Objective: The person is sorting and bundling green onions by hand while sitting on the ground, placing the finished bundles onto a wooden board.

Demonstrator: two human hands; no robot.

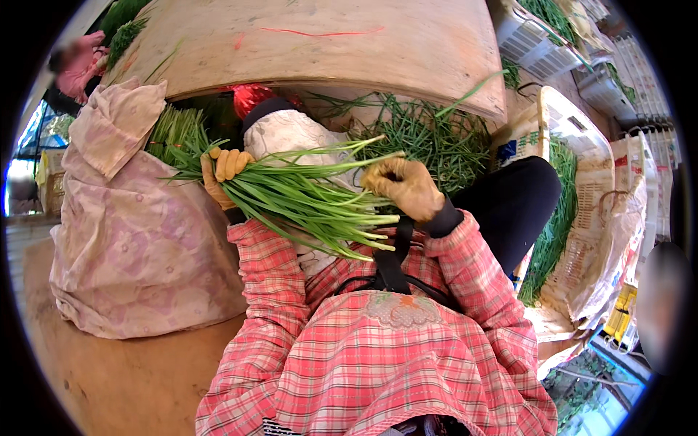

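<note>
A loose bunch of garlic chives [305, 190] lies across my lap, its pale cut ends fanned toward the right. My left hand [227, 173], in a tan glove, is wrapped round the leafy end at the left. At the other end my gloved right hand [407, 190] has its thumb and fingers pinched together on a stalk end [389, 155] at the upper edge of the bunch. Beyond the bunch, loose green leaves [429, 138] lie in a heap under the table edge.
A wooden table [334, 51] spans the far side, with red string [320, 33] on it. To the left, a floral cloth [145, 247] partly covers more upright chives [178, 134]. White plastic crates [578, 131] holding greens stand at the right. Another person's pink sleeve [81, 65] shows far left.
</note>
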